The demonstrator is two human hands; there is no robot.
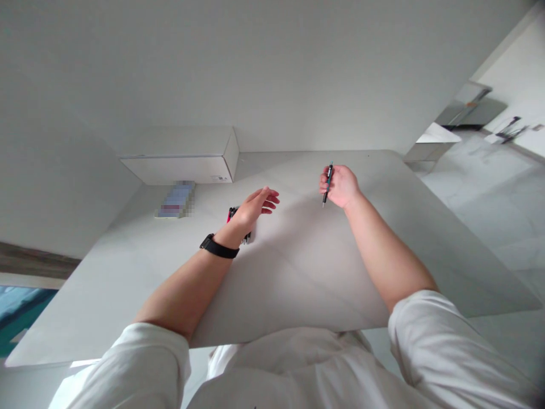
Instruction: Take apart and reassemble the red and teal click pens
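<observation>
Box closed, pen in right hand

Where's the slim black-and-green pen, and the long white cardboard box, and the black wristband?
Slim black-and-green pen (328,182): head view, middle of its barrel.
Long white cardboard box (183,167): head view, its front side.
Black wristband (222,249): head view, its strap.

Two hands, one held pen, one box
</observation>
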